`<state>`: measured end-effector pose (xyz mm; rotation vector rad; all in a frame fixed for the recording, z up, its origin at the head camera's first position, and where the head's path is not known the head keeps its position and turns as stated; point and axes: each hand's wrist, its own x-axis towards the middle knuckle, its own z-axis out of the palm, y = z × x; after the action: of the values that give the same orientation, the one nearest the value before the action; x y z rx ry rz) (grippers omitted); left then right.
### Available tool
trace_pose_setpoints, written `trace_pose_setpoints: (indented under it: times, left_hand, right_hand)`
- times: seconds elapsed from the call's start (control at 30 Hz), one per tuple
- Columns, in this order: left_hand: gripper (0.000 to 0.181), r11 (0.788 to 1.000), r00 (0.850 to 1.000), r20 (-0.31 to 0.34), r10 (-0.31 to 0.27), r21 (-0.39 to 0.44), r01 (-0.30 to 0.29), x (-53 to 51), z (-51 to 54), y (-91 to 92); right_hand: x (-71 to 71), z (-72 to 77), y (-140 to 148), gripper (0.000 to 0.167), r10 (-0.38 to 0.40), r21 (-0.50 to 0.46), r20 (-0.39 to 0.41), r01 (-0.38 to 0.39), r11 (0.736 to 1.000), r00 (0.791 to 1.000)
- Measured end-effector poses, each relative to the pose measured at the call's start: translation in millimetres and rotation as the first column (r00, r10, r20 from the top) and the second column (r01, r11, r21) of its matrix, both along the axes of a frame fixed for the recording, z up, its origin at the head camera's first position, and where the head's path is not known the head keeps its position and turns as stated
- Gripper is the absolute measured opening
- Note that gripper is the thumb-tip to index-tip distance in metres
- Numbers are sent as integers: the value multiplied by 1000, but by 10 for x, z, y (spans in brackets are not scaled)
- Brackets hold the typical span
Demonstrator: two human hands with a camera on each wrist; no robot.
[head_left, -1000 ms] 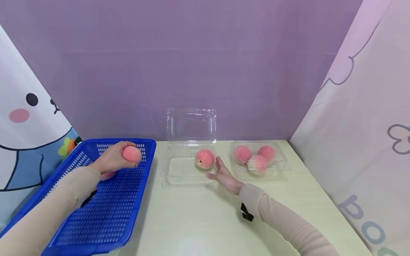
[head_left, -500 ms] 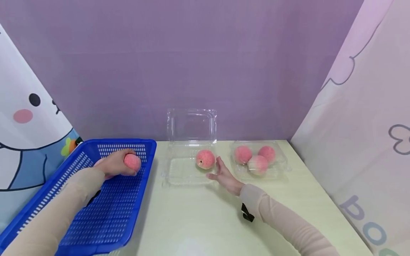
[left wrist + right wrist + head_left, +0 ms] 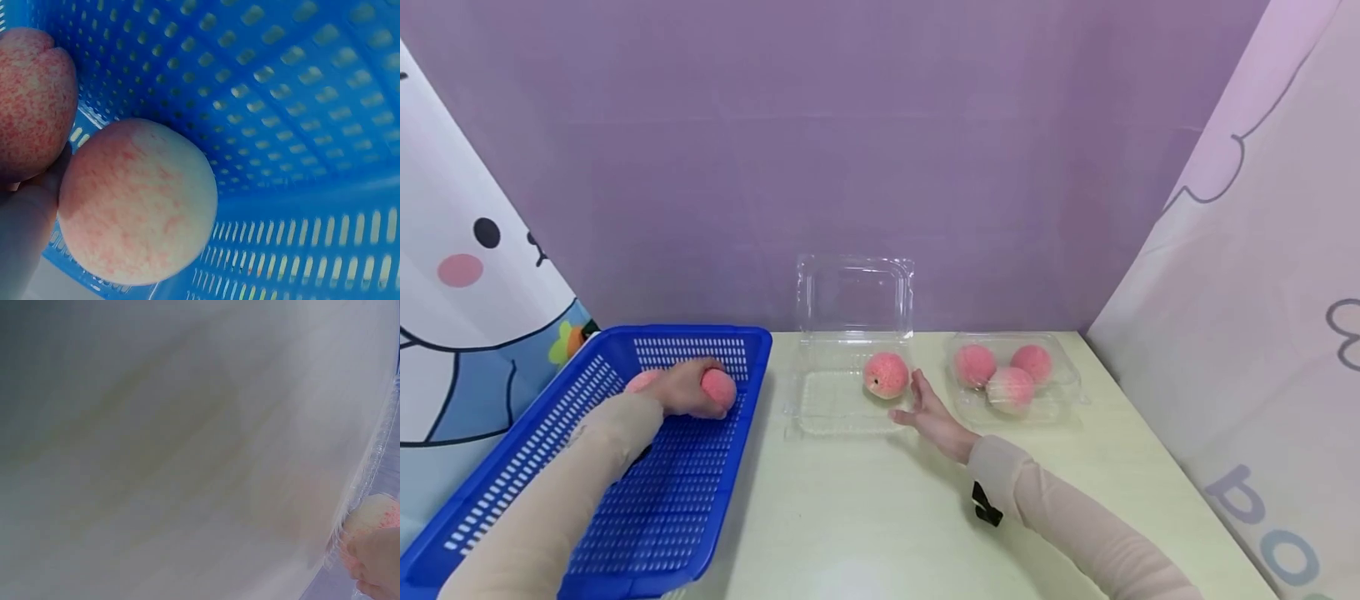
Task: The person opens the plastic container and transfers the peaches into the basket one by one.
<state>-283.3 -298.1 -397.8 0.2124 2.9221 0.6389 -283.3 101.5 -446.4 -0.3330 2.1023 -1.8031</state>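
Down in the blue basket [image 3: 655, 533], my left hand [image 3: 687, 389] grips a pink peach [image 3: 719, 388], its fingers over the top. In the left wrist view that gripped peach [image 3: 31, 103] is at the left edge, by the thumb [image 3: 28, 225]. A second, paler peach [image 3: 137, 206] lies close beside it; in the head view this other peach [image 3: 643, 380] is partly behind the hand. My right hand [image 3: 942, 425] has its fingers spread at the right side of an open clear clamshell box [image 3: 831, 404]. Next to its fingertips, a peach [image 3: 886, 375] sits inside that box.
A second clear box [image 3: 1030, 408] stands to the right, holding several peaches or so visible, such as a pale one [image 3: 1010, 388]. The raised clear lid [image 3: 855, 292] stands before the purple backdrop [image 3: 865, 150]. Printed curtains flank the table [image 3: 842, 517].
My left hand has lowered the peach deeper into the basket and shifted slightly right. My right hand stays beside the open box. The head view has turned slightly.
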Motion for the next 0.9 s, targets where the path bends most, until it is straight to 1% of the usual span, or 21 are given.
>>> trace_pose_setpoints:
  times: [0.1,0.2,0.27,0.4,0.5,0.63,0.73,0.9]
  left_hand:
    - [84,1000,999,51,4,28,-6,7,-30,-4]
    - [87,998,994,103,24,59,-30,18,-59,-11]
    - [87,997,993,119,29,71,-37,16,-75,-11]
    - [84,995,995,104,5,94,-15,-19,-95,-6]
    - [83,993,995,103,-13,118,0,-40,-82,7]
    - [84,989,991,135,-1,147,-19,-57,-68,5]
    - [84,987,987,158,4,160,-29,-75,-78,-16]
    - [86,986,987,164,-1,165,-27,-95,-87,-47]
  right_hand:
    - [17,-15,4,96,5,4,5,-5,1000,1000]
    - [31,-25,3,97,16,12,11,-16,1000,1000]
    - [36,-26,5,97,19,16,8,-19,1000,1000]
    - [33,-23,27,97,11,24,1,-11,1000,1000]
    - [28,-6,41,96,1,28,2,-1,1000,1000]
    - [20,12,35,96,-2,26,4,2,1000,1000]
    - [13,6,19,96,-8,26,11,8,1000,1000]
    - [6,1,-11,96,-13,14,8,13,1000,1000]
